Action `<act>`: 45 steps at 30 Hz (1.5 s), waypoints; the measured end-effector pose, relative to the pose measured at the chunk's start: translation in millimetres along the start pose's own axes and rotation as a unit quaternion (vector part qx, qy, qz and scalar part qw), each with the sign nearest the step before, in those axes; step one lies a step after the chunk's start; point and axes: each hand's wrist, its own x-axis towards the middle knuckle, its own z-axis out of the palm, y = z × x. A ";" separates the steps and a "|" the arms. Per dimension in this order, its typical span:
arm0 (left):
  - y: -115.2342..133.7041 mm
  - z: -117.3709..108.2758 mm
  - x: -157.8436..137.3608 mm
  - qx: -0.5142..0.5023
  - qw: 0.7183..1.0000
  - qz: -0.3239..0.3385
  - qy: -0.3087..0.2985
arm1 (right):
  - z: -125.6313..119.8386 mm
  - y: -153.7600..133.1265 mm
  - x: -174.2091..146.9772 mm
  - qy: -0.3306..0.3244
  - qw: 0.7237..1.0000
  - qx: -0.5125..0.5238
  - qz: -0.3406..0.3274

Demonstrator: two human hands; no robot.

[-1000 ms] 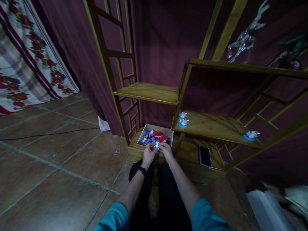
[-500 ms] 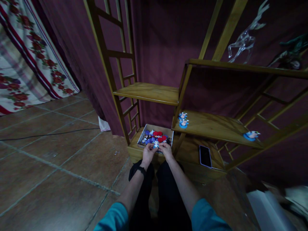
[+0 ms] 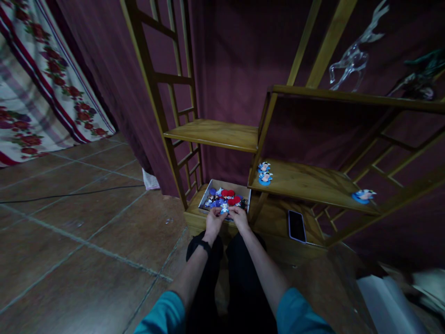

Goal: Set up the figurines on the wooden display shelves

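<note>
A small blue-and-white figurine (image 3: 224, 208) is held between the fingertips of both hands, just over the front edge of an open box (image 3: 205, 196). My left hand (image 3: 214, 220) grips its left side, with the fingers closed. On its right side, my right hand (image 3: 238, 216) pinches it in the same way. Inside the box lie several small figurines (image 3: 227, 193) with red, purple and dark parts, jumbled together. My fingers hide part of the box's front wall and the lower part of the held figurine.
The box stands on the low left board of a wooden shelf unit (image 3: 215, 134). On the middle right shelf are two blue-based figurines (image 3: 265, 178) at the left and one figurine (image 3: 363, 195) at the right. Below lies a phone (image 3: 296, 226). A clear deer statue (image 3: 352, 62) stands above.
The held figurine has shifted very slightly left and turned a little between my fingers. Both hands stay in nearly the same place, and the other things have not moved.
</note>
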 end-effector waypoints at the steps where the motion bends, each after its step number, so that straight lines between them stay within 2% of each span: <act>1: 0.4 0.0 -0.2 0.002 1.000 -0.001 0.003 | 0.0 0.9 0.6 0.000 1.000 -0.002 -0.002; 8: 5.7 0.2 -1.5 -0.018 0.999 -0.030 0.004 | -1.2 6.2 4.0 -0.004 1.000 -0.014 -0.011; 22: 8.6 -0.5 -1.9 -0.009 0.999 -0.037 0.020 | -5.1 14.3 9.1 0.003 0.998 -0.058 -0.016; 36: -3.6 -1.4 2.7 0.001 1.000 -0.019 0.011 | 0.7 6.0 2.3 0.013 1.000 0.001 0.010; 45: -1.5 -2.0 0.0 -0.012 1.000 -0.017 -0.019 | 1.4 1.2 0.9 0.025 0.999 0.036 0.028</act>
